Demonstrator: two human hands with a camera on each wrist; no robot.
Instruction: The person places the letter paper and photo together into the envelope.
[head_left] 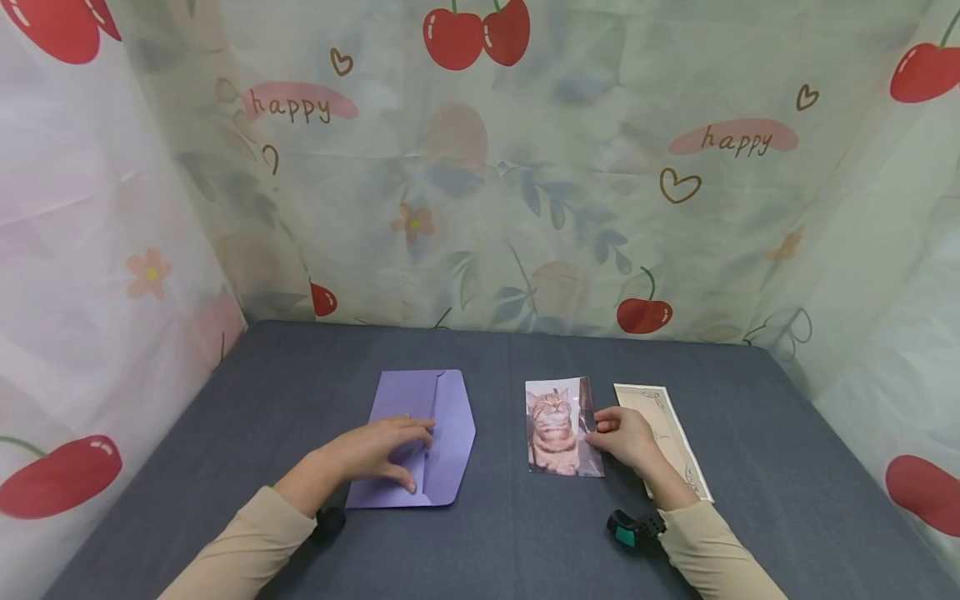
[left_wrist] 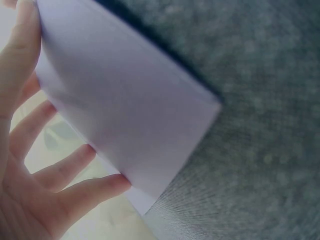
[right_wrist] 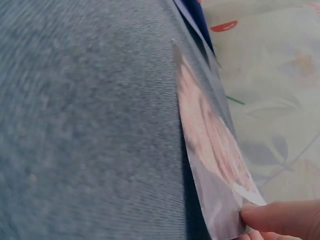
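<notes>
A purple envelope (head_left: 452, 450) lies on the left half of the table with its pointed flap spread to the right. My left hand (head_left: 386, 450) rests on it, fingers apart and relaxed; the left wrist view shows the fingertips touching the envelope (left_wrist: 125, 105). To the right is a glossy photo of a cat (head_left: 553, 433). My right hand (head_left: 628, 435) pinches its right edge between thumb and fingers. The right wrist view shows the photo (right_wrist: 212, 140) slightly bent, its held edge raised off the cloth. A cream card with an ornamental border (head_left: 652, 404) lies partly under my right hand and wrist.
Dark grey cloth (head_left: 495, 542) covers the table. Hanging curtains printed with cherries (head_left: 555, 192) enclose the back and both sides. A black wrist strap with a green part (head_left: 633, 529) is at my right wrist, and a dark one (head_left: 330, 523) at my left.
</notes>
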